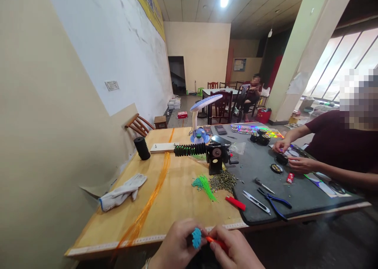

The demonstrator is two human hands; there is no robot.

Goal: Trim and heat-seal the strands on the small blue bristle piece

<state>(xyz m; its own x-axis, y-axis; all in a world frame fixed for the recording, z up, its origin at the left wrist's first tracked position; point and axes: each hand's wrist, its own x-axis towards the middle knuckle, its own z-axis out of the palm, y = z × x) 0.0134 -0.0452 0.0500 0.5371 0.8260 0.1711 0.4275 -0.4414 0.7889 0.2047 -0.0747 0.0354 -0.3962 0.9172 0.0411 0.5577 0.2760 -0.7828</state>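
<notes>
At the table's front edge my left hand is closed around a small clump of light-blue pieces, whose ends stick up past the thumb. Beside it, my right hand pinches a thin orange-red stick-like tool. Its tip points at the blue clump; whether they touch, I cannot tell. Ahead of both hands lie bright green strands, small turquoise beads and a heap of dark metallic beads or swivels. A red lighter rests nearby on the mat's edge.
A hand-cranked winder stands mid-table behind the beads. Orange line runs across the wood, near a white glove. Snips and blue-handled pliers lie on the grey mat. A co-worker handles black spools at right.
</notes>
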